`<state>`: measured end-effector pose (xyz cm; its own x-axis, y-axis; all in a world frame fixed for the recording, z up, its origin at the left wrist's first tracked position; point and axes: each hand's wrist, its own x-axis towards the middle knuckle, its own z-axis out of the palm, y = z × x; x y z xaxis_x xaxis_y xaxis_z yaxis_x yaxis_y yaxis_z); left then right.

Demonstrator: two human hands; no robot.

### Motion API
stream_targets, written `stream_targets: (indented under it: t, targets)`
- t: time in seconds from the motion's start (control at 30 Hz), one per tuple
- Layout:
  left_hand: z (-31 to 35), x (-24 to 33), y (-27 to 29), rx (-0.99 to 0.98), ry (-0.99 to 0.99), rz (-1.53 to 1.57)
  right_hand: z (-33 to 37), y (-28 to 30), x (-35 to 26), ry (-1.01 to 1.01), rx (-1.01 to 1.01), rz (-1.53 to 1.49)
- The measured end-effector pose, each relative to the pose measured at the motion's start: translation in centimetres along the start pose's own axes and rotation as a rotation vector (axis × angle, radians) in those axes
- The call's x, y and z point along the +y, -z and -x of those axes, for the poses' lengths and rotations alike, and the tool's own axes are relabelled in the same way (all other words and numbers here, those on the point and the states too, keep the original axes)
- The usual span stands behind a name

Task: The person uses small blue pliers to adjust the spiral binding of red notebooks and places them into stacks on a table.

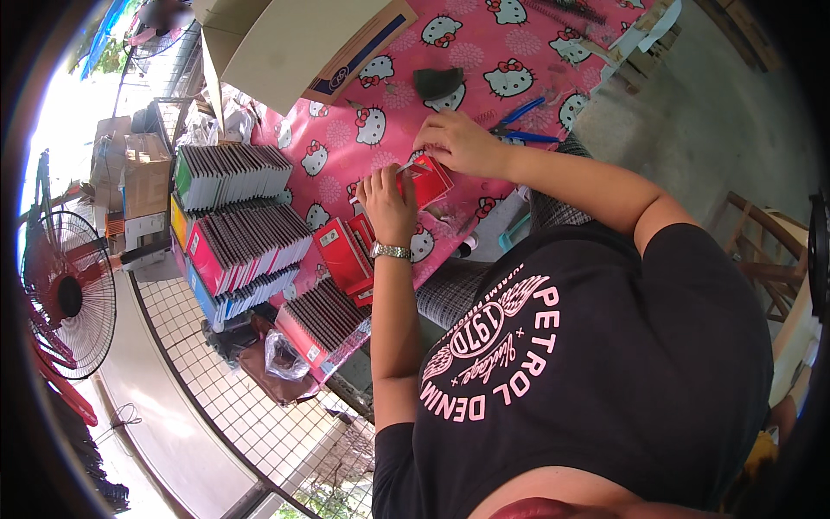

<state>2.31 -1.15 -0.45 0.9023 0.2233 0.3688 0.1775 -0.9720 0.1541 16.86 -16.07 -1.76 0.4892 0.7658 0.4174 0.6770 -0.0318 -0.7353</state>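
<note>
A small red notebook (pixel 431 182) lies between my two hands, over the pink table cover. My left hand (pixel 386 206), with a metal watch at its wrist, is closed on the notebook's left edge. On the far edge, the curled fingers of my right hand (pixel 464 144) grip the notebook too; their tips are partly hidden. A thin pale strip shows along the edge between the hands, too small to make out. Beside my left wrist lie several more red notebooks (pixel 343 257), overlapping. Nearer to me stands a row of spiral-bound red notebooks (pixel 322 322).
Stacked spiral notebooks (pixel 251 246) with coloured covers fill the table's left side. Blue-handled pliers (pixel 525 136) and a dark wedge-shaped piece (pixel 438 83) lie beyond my right hand. A cardboard box (pixel 303 52) stands at the back. A fan (pixel 69 294) is far left.
</note>
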Motion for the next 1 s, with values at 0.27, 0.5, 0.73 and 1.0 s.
stream_targets:
  t: [0.27,0.5,0.73,1.0]
  targets:
    - [0.4,0.0,-0.2,0.009,-0.009,0.035,0.6,0.3,0.2,0.100,-0.061,-0.012]
    - [0.7,1.9,-0.6,0.059,-0.044,0.099,0.3,1.5,-2.0,-0.115,-0.241,-0.078]
    - [0.7,2.1,0.3,-0.060,-0.064,0.050,-5.2,1.3,2.7,-0.484,-0.130,0.358]
    - [1.3,2.2,0.7,0.051,-0.018,-0.199,-7.7,-0.3,7.1,-0.340,-0.373,0.687]
